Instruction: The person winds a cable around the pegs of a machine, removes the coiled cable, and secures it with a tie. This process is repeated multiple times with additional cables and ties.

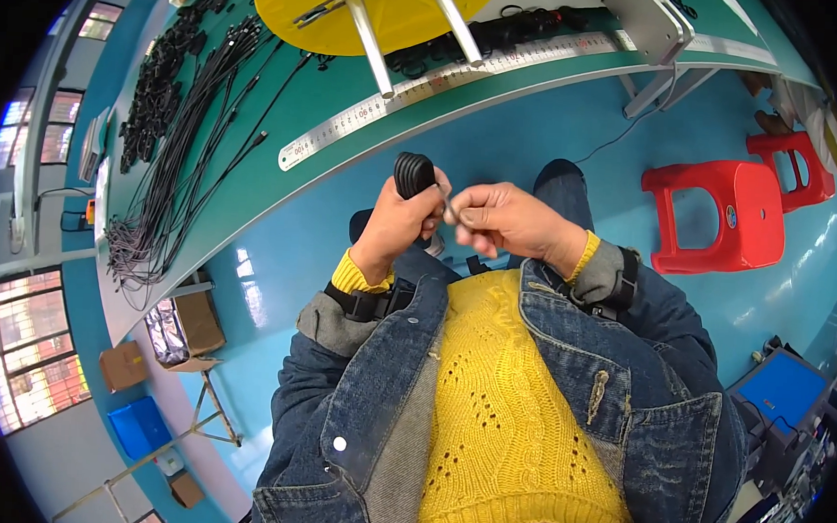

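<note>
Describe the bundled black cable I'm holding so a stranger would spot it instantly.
From the green table, look past its front edge to the left hand. Poking out of its grip is the bundled black cable. Unlike the long, loose cables spread on the table, it's gathered into short, tight folds.

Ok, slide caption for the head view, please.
Left hand holds a folded black cable while the right hand pinches a thin strand.

Two red stools [760,218] stand at frame right; lower left shows a blue bin [137,427] (a brown box [123,367] just above) and a barred window [33,350].
</note>
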